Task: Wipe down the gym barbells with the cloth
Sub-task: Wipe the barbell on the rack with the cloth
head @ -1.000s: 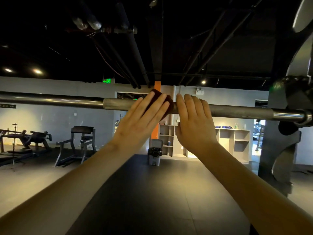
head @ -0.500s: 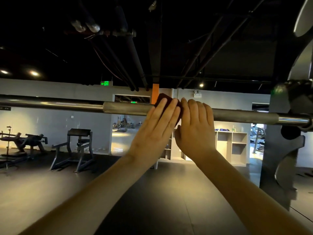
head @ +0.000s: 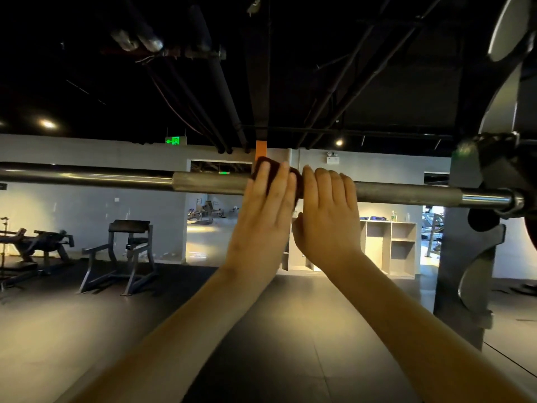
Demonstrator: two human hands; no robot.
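A long steel barbell runs level across the view at head height, its right end resting in a rack hook. A dark red cloth is draped over the bar's knurled middle. My left hand presses the cloth against the bar with straight fingers and covers most of it. Right beside it, my right hand lies on the bare bar with its fingers laid over the top. The two hands nearly touch.
A dark rack upright with hooks and a weight plate stands close at the right. Across the floor are a padded bench and another machine at the left, and an open shelf unit by the far wall.
My left hand has slid the cloth a little to the right along the bar, closing the gap to my right hand. The right hand has stayed on the bar.
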